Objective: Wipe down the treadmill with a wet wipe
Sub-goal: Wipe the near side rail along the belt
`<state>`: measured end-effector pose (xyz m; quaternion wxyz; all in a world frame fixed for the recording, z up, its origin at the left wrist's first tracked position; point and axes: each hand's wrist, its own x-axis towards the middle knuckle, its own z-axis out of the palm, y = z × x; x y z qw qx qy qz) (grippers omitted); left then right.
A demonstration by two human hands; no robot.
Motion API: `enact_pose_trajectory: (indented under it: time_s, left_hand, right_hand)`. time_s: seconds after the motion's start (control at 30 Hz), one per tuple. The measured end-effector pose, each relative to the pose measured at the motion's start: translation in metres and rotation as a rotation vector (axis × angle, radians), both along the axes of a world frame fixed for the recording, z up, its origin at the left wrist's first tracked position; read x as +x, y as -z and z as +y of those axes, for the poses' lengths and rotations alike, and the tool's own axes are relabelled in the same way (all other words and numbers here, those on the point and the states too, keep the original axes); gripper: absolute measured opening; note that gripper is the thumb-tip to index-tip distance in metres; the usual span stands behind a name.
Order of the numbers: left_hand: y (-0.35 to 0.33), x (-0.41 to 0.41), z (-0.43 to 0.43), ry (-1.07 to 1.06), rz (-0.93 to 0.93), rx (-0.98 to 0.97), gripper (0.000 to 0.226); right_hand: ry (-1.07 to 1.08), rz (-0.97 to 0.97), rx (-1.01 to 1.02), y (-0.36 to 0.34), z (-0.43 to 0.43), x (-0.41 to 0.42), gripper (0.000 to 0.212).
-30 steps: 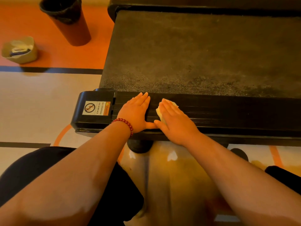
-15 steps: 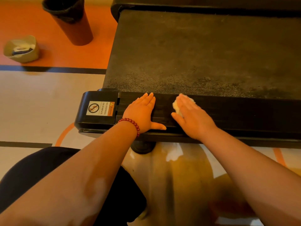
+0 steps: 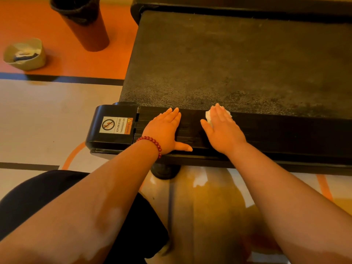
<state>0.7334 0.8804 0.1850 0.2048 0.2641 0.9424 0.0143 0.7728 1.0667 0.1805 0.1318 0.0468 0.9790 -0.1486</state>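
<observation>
Well, our flat right hand (image 3: 222, 128) pressed the crumpled white wet wipe (image 3: 208, 116); the long black treadmill rail (image 3: 285, 130) ran off to its right.

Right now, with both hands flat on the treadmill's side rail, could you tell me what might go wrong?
The wet wipe is pressed under the flat right hand, not gripped, so it may bunch or slip out. It sits at the edge of the side rail beside the speckled belt, so a stray stroke could drag grit across. The bead bracelet at the left hand might scrape the rail.
</observation>
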Motion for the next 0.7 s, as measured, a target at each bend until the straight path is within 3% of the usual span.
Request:
enact_pose_trajectory:
  time_s: [0.17, 0.37, 0.6, 0.7]
  left_hand:
    - [-0.004, 0.000, -0.001, 0.011, 0.007, -0.009, 0.119]
    - [-0.003, 0.002, -0.003, 0.023, 0.034, -0.007, 0.117]
    - [-0.002, 0.004, -0.018, 0.072, 0.100, 0.012, 0.105]
    - [-0.003, 0.005, -0.028, 0.048, 0.089, 0.010, 0.104]
  right_hand:
    - [-0.300, -0.031, 0.013, -0.009, -0.007, 0.005, 0.063]
    - [-0.053, 0.033, 0.014, -0.001, 0.004, 0.021, 0.062]
    - [-0.339, 0.044, 0.048, -0.002, -0.001, 0.052, 0.063]
    - [-0.110, 0.027, -0.001, 0.000, 0.010, 0.056, 0.064]
